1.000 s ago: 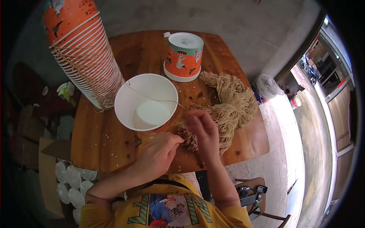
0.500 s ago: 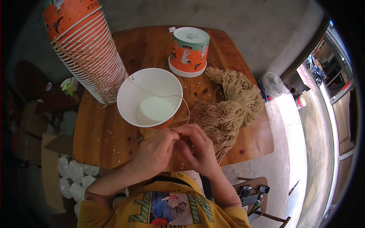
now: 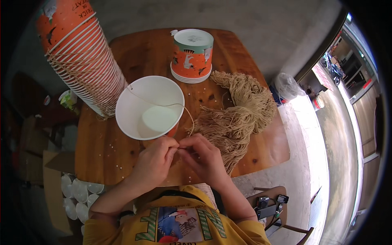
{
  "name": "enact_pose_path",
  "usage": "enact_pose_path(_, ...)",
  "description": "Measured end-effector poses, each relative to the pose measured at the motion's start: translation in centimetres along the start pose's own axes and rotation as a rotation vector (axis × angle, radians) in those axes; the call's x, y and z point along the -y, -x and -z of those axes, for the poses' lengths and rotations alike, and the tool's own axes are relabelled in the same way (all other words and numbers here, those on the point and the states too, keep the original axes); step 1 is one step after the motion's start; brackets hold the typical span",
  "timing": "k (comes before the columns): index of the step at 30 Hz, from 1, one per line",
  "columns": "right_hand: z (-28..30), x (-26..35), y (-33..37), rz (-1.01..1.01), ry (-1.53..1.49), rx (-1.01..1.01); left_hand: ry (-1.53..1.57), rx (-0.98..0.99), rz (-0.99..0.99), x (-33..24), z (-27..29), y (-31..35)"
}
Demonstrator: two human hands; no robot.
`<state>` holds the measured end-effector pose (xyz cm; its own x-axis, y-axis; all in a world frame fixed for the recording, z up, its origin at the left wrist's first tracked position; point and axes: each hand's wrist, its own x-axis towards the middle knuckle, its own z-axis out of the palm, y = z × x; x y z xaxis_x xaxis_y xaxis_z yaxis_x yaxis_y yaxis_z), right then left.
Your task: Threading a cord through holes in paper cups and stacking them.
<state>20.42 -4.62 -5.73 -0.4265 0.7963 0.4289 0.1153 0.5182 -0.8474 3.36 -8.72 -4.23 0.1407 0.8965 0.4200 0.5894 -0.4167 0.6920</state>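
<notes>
My left hand [image 3: 154,160] and my right hand [image 3: 203,157] meet fingertip to fingertip above the table's near side. Both pinch the end of a tan string [image 3: 188,114], which curves up from the fingers and lies across the mouth of a white-lined bucket [image 3: 153,87]. The bucket stands just beyond my hands, tilted toward me, with orange showing on its outside. The string's far part reaches the bucket's left rim. What exactly sits between the fingertips is too small to see. A large bundle of tan strings [image 3: 251,108] lies to the right of my right hand.
A tall leaning stack of orange buckets [image 3: 92,61], strung with cords, stands at the left of the wooden table [image 3: 98,159]. A short upside-down bucket stack [image 3: 192,59] is at the back. A carton [image 3: 55,183] of clear round items is lower left; a chair [image 3: 271,200] holds small devices.
My fingertips have drawn slightly apart and both hands sit a little further left in view. The whole scene has shifted left as well. The bucket and string keep their places on the table.
</notes>
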Motion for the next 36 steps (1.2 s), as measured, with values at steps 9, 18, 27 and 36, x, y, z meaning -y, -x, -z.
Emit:
enact_pose_path(9,0.1,-0.2,-0.1,0.066,0.14,-0.027,-0.007,0.033,-0.011,0.0,0.1,-0.1)
enact_pose_path(18,0.6,0.1,0.0,-0.107,0.076,-0.001,-0.022,0.054,-0.044,0.2,0.1,-0.2)
enact_pose_path(27,0.0,-0.6,-0.2,-0.166,0.117,-0.247,-0.177,-0.179,-0.208,-0.3,2.0,-0.7)
enact_pose_path(36,-1.3,-1.4,-1.1,-0.048,0.222,-0.297,-0.359,-0.106,-0.094,0.3,2.5,-1.5)
